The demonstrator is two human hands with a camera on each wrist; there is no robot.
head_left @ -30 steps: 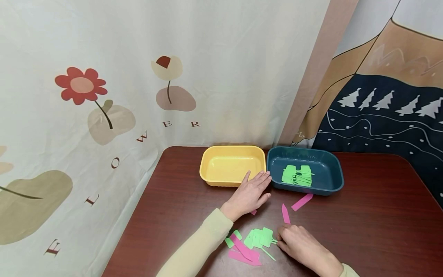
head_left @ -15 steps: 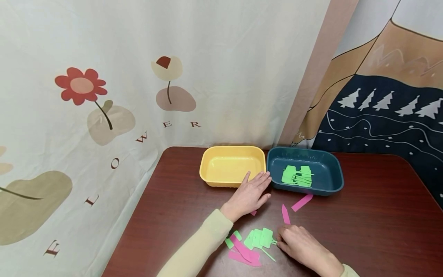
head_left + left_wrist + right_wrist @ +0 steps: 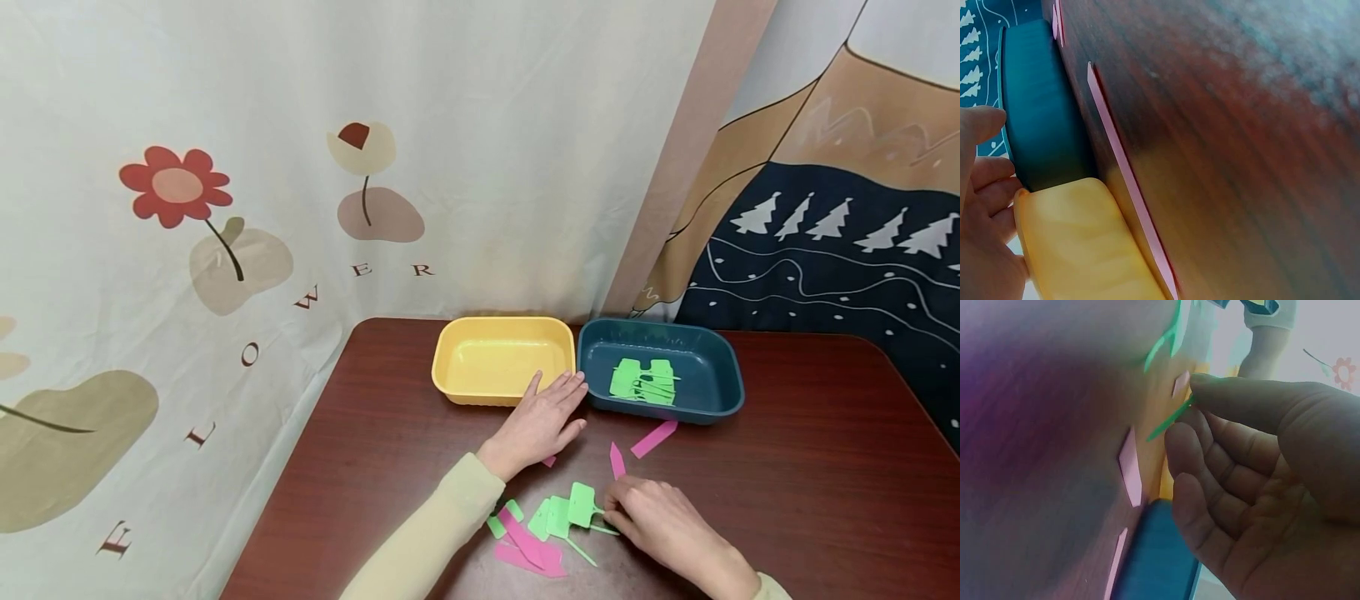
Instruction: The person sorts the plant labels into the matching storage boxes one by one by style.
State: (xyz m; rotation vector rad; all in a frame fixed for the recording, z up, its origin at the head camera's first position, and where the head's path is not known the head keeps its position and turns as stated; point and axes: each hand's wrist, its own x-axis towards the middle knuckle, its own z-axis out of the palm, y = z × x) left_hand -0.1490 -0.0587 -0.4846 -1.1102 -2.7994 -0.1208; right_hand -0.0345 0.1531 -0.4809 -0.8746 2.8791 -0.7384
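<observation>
My right hand [image 3: 671,521] pinches the thin stem of a green plant label [image 3: 581,504] between thumb and fingertips, above the table. In the right wrist view a green stem end [image 3: 1169,422] pokes out from those fingers. Below it lie several more green labels [image 3: 557,518] and pink pointed labels [image 3: 528,546], partly overlapping. My left hand [image 3: 538,425] is stretched out, fingers straight, its fingertips touching the rims of the yellow tray [image 3: 442,383] and the dark blue tray [image 3: 720,408] where they meet. Inside the blue tray lie several green labels [image 3: 630,379].
Single pink labels lie near the trays: one [image 3: 655,438] before the blue tray, one [image 3: 617,460] just beyond my right hand, and one [image 3: 550,461] partly under my left hand. A printed curtain [image 3: 525,167] hangs behind the brown table [image 3: 825,467].
My right hand has moved slightly right and up, drawing the green label a little away from the others on the table. The left hand has stayed still.
</observation>
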